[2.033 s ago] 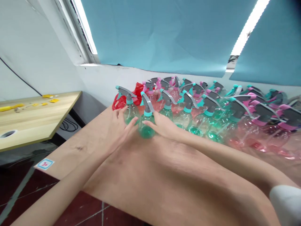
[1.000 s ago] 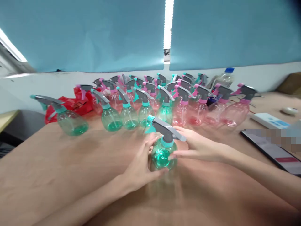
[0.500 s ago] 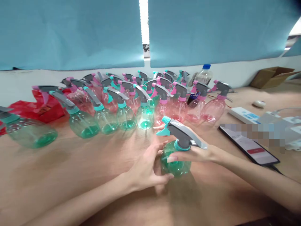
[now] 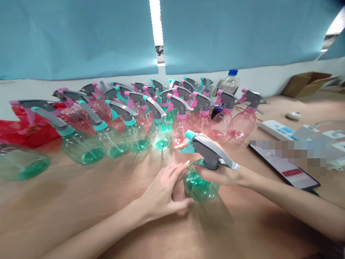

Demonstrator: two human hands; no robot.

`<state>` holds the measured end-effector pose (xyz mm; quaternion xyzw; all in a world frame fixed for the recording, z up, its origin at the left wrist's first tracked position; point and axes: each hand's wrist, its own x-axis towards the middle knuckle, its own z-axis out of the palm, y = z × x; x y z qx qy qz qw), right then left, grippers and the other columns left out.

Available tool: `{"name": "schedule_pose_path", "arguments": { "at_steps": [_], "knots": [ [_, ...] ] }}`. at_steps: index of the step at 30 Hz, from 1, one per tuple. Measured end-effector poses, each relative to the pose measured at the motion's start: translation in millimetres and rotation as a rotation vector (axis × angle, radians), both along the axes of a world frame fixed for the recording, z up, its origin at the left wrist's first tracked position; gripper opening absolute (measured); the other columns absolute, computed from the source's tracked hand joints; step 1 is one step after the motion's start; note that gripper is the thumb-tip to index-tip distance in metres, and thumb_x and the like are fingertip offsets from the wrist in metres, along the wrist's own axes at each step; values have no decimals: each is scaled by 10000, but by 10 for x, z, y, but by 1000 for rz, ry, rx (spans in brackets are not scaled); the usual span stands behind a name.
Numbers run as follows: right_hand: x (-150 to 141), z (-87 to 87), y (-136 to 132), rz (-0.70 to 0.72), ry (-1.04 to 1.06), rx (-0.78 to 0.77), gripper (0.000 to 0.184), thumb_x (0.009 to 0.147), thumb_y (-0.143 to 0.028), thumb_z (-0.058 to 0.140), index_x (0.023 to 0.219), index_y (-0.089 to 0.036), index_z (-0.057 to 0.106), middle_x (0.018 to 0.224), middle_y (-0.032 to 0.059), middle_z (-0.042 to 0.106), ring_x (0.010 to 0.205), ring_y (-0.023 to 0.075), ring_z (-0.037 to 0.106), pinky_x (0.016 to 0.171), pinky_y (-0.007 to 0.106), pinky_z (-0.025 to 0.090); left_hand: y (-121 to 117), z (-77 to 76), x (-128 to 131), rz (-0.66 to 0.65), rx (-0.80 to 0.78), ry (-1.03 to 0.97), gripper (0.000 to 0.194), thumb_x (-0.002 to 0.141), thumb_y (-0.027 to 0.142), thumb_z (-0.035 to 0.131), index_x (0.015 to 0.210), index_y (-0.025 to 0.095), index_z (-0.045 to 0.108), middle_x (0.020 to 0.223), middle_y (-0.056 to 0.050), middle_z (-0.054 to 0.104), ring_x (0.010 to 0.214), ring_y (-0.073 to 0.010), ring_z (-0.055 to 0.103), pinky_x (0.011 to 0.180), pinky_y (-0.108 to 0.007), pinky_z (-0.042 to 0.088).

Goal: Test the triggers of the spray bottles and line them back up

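Seemingly a steadying step: round green clear-plastic spray bottle [image 4: 201,185], held near its neck by the right hand [image 4: 228,175].
Left hand [image 4: 160,190]: spread wide beside it, contact unclear. Beyond both hands: pink-collared spray bottles [image 4: 182,130]. Any shift calls for a secure neck grip.

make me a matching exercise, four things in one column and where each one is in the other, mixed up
1. front spray bottle
2. red bag
3. phone
4. cardboard box

A. lying in front of the white power strip
B. at the far right by the wall, flap open
C. held in the right hand
D. at the left edge of the view

Right pairs: 1-C, 2-D, 3-A, 4-B
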<state>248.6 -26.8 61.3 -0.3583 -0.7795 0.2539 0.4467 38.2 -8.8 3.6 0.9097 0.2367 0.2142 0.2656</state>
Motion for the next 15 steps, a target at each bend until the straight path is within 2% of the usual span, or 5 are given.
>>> {"name": "schedule_pose_path", "arguments": {
  "at_steps": [7, 11, 15],
  "knots": [
    [11, 34, 24, -10, -10, 2, 308, 663, -89, 491, 924, -251, 481, 890, -4, 524, 516, 77, 398, 504, 245, 435, 33, -9, -252, 95, 155, 111, 765, 823, 365, 672, 1455, 270, 252, 1378, -123, 462, 1251, -315, 452, 1035, -484, 393],
    [5, 58, 36, 21, 42, 123, 301, 620, -28, 460, 835, -231, 399, 826, -27, 471, 519, 55, 379, 478, 215, 392, 31, 0, -269, 113, 169, 141, 710, 844, 341, 631, 1447, 229, 273, 1357, -133, 477, 1236, -307, 464, 1028, -482, 399],
    [18, 63, 50, 15, 26, 195, 292, 611, -20, 450, 809, -226, 391, 767, -41, 422, 526, 55, 357, 476, 206, 380, 24, 6, -244, 94, 158, 194, 771, 809, 378, 673, 1452, 210, 283, 1396, -145, 452, 1261, -323, 446, 1034, -490, 392]
  ]
}}
